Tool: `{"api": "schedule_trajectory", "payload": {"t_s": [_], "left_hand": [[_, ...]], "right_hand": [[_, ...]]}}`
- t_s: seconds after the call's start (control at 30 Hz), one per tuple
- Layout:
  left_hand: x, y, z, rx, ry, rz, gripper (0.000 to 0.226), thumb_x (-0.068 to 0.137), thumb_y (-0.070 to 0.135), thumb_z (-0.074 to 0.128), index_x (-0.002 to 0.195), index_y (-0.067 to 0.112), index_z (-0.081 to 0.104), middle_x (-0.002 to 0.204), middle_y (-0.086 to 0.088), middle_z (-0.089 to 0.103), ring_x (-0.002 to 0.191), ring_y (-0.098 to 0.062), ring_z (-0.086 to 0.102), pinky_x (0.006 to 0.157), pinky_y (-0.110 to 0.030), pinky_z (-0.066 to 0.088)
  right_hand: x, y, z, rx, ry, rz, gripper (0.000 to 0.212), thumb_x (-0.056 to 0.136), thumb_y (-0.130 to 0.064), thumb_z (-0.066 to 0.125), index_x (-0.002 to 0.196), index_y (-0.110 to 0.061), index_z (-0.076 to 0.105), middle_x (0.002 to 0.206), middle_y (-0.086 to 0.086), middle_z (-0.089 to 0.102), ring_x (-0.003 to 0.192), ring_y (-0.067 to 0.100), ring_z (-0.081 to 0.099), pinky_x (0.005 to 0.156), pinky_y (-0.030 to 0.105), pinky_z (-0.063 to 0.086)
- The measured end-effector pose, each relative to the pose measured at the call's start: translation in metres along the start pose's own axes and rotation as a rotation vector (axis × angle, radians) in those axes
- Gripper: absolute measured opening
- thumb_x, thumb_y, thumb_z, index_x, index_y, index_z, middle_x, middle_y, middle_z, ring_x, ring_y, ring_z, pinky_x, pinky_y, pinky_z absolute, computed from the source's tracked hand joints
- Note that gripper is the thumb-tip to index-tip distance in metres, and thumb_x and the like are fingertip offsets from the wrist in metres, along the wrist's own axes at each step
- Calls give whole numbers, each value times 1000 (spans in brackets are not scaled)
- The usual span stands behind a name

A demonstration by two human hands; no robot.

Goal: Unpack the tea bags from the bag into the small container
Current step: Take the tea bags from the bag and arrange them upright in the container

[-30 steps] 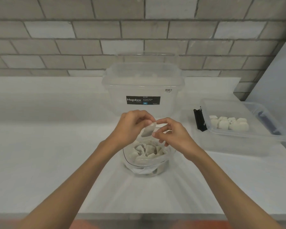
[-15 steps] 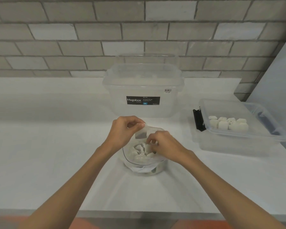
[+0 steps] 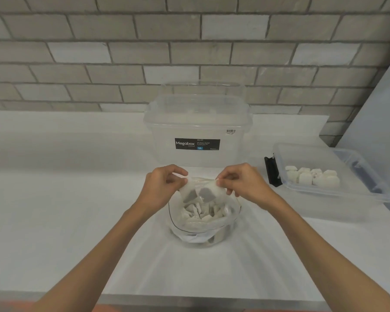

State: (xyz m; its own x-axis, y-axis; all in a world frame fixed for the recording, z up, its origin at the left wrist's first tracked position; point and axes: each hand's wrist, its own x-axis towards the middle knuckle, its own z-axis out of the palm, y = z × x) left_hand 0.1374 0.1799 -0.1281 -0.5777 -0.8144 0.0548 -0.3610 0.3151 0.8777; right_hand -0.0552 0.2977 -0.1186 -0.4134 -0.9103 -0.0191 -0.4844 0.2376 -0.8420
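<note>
A clear plastic bag point(image 3: 231, 218) stands open on the white counter in front of me, with several tea bags point(image 3: 200, 216) inside. Just above its mouth, my left hand point(image 3: 161, 188) pinches the top of one tea bag point(image 3: 189, 193). My right hand point(image 3: 244, 183) pinches a second tea bag point(image 3: 208, 194) right beside it; the two hang side by side and touch or nearly touch. The small container point(image 3: 369, 195), a shallow clear tub, sits to the right with several tea bags point(image 3: 311, 176) in a row inside.
A large lidded clear Megabox tub point(image 3: 197, 122) stands behind the bag against the brick wall. A black clip-like object point(image 3: 271, 174) leans on the small container's left end. A grey panel rises at the far right.
My right hand went down into the bag, then came up holding a second tea bag beside the one in my left hand. My hands have spread slightly apart.
</note>
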Motion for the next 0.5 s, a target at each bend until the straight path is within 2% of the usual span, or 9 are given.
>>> {"api": "schedule_trajectory", "payload": {"t_s": [0.1, 0.17, 0.27, 0.33, 0.4, 0.5], "left_hand": [[-2, 1, 0, -15, -7, -8, 11, 87, 10, 64, 88, 21, 64, 74, -3, 74, 64, -7, 66, 73, -27, 53], [-4, 3, 1, -38, -19, -4, 15, 87, 7, 61, 83, 20, 66, 76, -4, 73, 68, -11, 67, 73, -30, 54], [-5, 9, 5, -108, -45, 10, 20, 87, 5, 60, 84, 20, 72, 86, -2, 73, 82, -16, 68, 74, -27, 56], [-5, 16, 9, -164, -59, 27, 10, 85, 14, 69, 88, 22, 74, 88, 5, 73, 84, -11, 68, 77, -24, 56], [-5, 23, 14, -204, -68, 47, 10, 80, 26, 77, 89, 24, 75, 87, 11, 73, 84, -7, 69, 81, -23, 55], [-3, 28, 20, -217, -54, 96, 13, 78, 26, 79, 88, 20, 75, 87, 8, 75, 85, -10, 70, 85, -26, 53]], "right_hand": [[-5, 0, -3, 288, 37, 139, 4, 83, -9, 72, 85, -5, 71, 70, 4, 68, 56, 12, 61, 50, 21, 45], [-9, -1, -2, 543, 57, 237, 6, 84, -5, 70, 89, -2, 68, 73, 6, 67, 58, 13, 63, 52, 21, 48], [-14, -2, 7, 939, 58, 400, 7, 85, -3, 67, 92, -1, 65, 74, 10, 71, 64, 13, 69, 54, 19, 53], [-17, -4, 14, 1142, 34, 476, 5, 85, 0, 65, 90, 1, 65, 79, 13, 73, 69, 15, 72, 55, 19, 55], [-19, -6, 21, 1252, -14, 481, 10, 86, 1, 63, 95, 3, 66, 88, 15, 74, 75, 15, 73, 57, 19, 57], [-23, -11, 27, 1283, -48, 424, 10, 87, 2, 61, 96, 3, 65, 93, 16, 74, 81, 16, 73, 63, 20, 58]]}}
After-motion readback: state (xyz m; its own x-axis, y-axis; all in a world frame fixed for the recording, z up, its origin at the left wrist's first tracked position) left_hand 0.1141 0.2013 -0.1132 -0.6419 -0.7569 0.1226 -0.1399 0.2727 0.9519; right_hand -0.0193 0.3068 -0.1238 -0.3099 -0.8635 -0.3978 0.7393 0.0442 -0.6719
